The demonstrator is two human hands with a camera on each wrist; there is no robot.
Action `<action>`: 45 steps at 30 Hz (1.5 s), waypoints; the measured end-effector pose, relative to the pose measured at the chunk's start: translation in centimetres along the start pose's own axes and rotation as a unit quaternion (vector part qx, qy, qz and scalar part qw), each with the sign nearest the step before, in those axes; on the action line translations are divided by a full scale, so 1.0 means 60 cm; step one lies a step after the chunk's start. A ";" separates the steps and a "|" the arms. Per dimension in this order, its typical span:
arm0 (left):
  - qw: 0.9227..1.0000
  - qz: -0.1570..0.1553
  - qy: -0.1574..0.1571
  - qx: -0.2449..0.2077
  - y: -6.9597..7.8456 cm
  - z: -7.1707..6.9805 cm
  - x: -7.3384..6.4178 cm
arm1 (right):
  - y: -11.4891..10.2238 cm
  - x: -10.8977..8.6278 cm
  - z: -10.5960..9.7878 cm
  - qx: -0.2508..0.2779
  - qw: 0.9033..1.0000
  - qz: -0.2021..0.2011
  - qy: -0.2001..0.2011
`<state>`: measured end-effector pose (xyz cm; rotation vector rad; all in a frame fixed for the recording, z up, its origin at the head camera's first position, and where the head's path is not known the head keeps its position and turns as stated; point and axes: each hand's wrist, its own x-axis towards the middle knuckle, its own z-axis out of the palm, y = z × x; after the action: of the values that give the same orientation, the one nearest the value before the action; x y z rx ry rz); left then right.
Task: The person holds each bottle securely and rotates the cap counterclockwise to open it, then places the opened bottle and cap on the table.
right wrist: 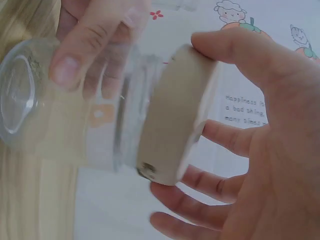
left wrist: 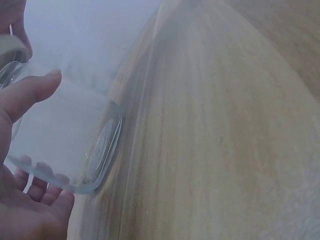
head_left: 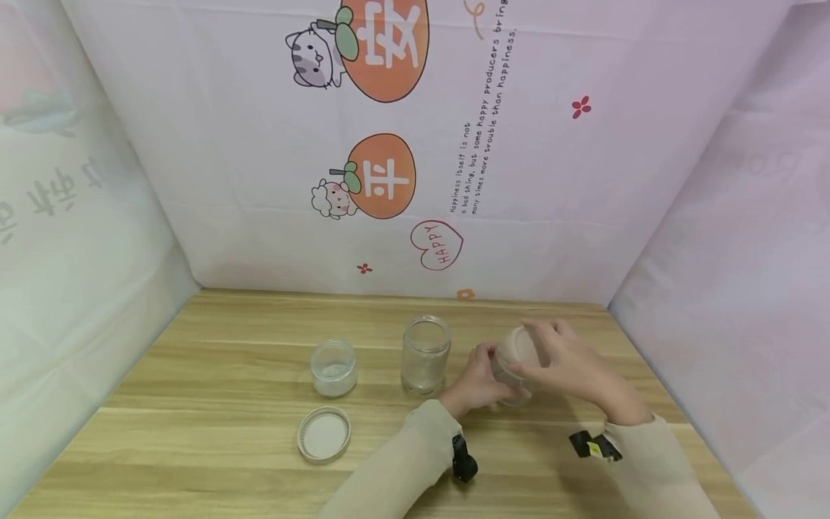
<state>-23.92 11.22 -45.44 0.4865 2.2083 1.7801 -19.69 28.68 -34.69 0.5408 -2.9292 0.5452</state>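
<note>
My left hand (head_left: 480,383) grips a clear glass jar (right wrist: 65,125) around its side, thumb on one side and fingers on the other. At the jar's mouth, my right hand (head_left: 573,364) holds a beige screw lid (right wrist: 175,115) by its rim with thumb and fingers. In the right wrist view the lid sits slightly tilted against the neck; whether its thread is engaged I cannot tell. The left wrist view shows the jar's thick base (left wrist: 102,150) near the wooden table.
Left of the hands stands a tall lidless glass jar (head_left: 424,364), and farther left a short lidless glass jar (head_left: 333,375). A loose pale lid (head_left: 324,435) lies in front of the short jar. Printed cloth walls (head_left: 519,245) enclose the wooden table (head_left: 214,404).
</note>
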 end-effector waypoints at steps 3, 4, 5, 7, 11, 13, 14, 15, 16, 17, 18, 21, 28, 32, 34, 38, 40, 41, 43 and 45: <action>1.000 -0.001 0.004 -0.009 0.004 -0.002 -0.004 | -0.003 -0.009 -0.011 0.006 1.000 -0.001 -0.006; 1.000 -0.004 0.005 -0.008 0.004 -0.002 -0.004 | -0.003 -0.012 -0.014 0.007 1.000 -0.002 -0.006; 1.000 -0.004 0.005 -0.006 0.003 -0.002 -0.004 | -0.003 -0.014 -0.016 0.008 1.000 -0.005 -0.005; 1.000 -0.003 0.007 0.001 0.001 -0.002 -0.002 | -0.002 -0.017 -0.019 0.009 1.000 -0.010 -0.005; 1.000 -0.003 0.013 0.021 0.000 -0.001 0.000 | 0.001 -0.024 -0.021 0.017 1.000 -0.013 -0.009; 1.000 -0.006 0.015 0.025 0.001 0.000 0.000 | 0.003 -0.029 -0.022 0.020 1.000 -0.008 -0.014; 1.000 -0.007 0.015 0.025 0.001 0.000 0.000 | 0.003 -0.031 -0.023 0.024 1.000 -0.006 -0.017; 1.000 -0.010 0.014 0.025 0.001 0.000 0.000 | 0.004 -0.033 -0.024 0.027 0.999 -0.004 -0.020; 1.000 -0.010 0.013 0.024 0.001 0.001 0.000 | 0.004 -0.035 -0.025 0.032 0.999 -0.002 -0.025; 1.000 -0.010 0.013 0.024 0.001 0.001 0.001 | 0.004 -0.036 -0.026 0.037 0.999 0.000 -0.028; 1.000 -0.009 0.012 0.022 0.000 0.000 0.001 | 0.005 -0.038 -0.026 0.043 0.999 0.000 -0.031; 1.000 -0.009 0.012 0.020 -0.003 0.000 0.003 | 0.008 -0.043 -0.027 0.056 0.998 -0.003 -0.034; 1.000 -0.015 0.012 0.018 -0.003 0.002 0.003 | 0.022 -0.057 -0.021 0.117 0.991 -0.053 -0.034; 1.000 -0.019 0.009 0.012 0.000 0.002 0.001 | 0.030 -0.068 -0.021 0.117 0.989 -0.073 -0.044; 1.000 -0.018 0.009 0.010 0.001 0.003 0.000 | 0.032 -0.074 -0.022 0.108 0.990 -0.080 -0.051; 1.000 -0.013 0.010 0.009 0.001 0.002 -0.001 | 0.035 -0.083 -0.021 0.114 0.988 -0.072 -0.069; 1.000 -0.012 0.011 0.007 0.000 0.002 -0.001 | 0.036 -0.088 -0.021 0.129 0.986 -0.057 -0.084; 1.000 -0.011 0.012 0.007 -0.001 0.002 0.000 | 0.037 -0.090 -0.020 0.135 0.985 -0.051 -0.092; 1.000 -0.011 0.013 0.007 -0.002 0.002 0.000 | 0.038 -0.093 -0.015 0.143 0.983 -0.040 -0.107; 1.000 -0.012 0.014 0.009 -0.003 0.003 0.000 | 0.041 -0.096 -0.007 0.145 0.981 -0.034 -0.123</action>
<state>-23.87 11.34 -45.63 0.4386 2.2405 1.7678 -15.22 32.83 -36.07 0.7914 -3.0608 0.9701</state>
